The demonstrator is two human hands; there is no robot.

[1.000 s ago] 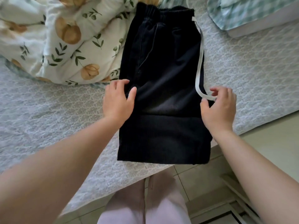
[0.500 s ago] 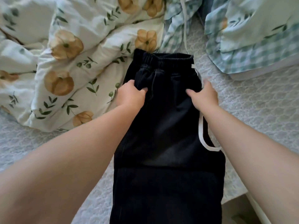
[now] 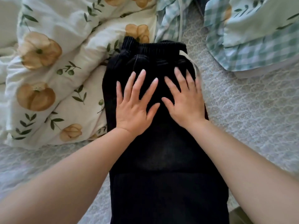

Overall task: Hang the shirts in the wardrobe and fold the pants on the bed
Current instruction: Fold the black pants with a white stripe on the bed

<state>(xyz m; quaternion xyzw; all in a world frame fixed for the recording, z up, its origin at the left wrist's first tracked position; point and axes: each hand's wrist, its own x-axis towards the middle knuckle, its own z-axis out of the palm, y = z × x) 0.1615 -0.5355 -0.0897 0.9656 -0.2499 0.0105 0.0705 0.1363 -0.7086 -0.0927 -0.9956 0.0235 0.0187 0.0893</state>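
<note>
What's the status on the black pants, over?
No grip: left hand and right hand flat, fingers spread, pressing the black pants. Pants lie lengthwise on the bed cover, waistband at far end. Alongside, floral duvet bunched against their left edge.

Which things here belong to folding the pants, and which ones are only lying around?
Belong to the job:
black pants, lying on the bed cover
left hand and right hand, both pressing flat on them

Only lying about:
floral duvet, left of the pants
green checked bedding, upper right

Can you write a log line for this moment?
step: pressing | left hand: flat on black pants | right hand: flat on black pants | surface: bed
</note>
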